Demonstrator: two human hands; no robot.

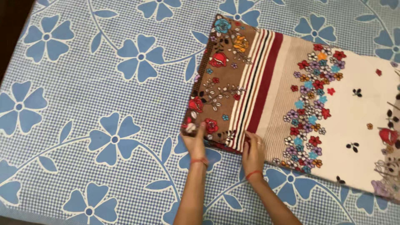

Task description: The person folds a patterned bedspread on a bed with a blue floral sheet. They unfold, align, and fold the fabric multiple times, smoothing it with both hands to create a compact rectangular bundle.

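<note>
Bedsheet (83, 83): blue check w/ lg flower print, covered the bed.
Folded cloth (300, 100): cream centre, brown floral border, red and black stripes; lay flat on sheet, right of centre.
Right hand (253, 152): fingers together, pressed on near edge at the stripes.
Left hand (195, 139): pinched the near-left corner.
Judgement: layers needed squaring at that corner, edges flush, before smoothing outward.

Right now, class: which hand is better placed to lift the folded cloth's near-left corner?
The left hand: its fingers already rest on that brown corner of the folded cloth. The right hand sits farther along the edge, at the stripes.
</note>
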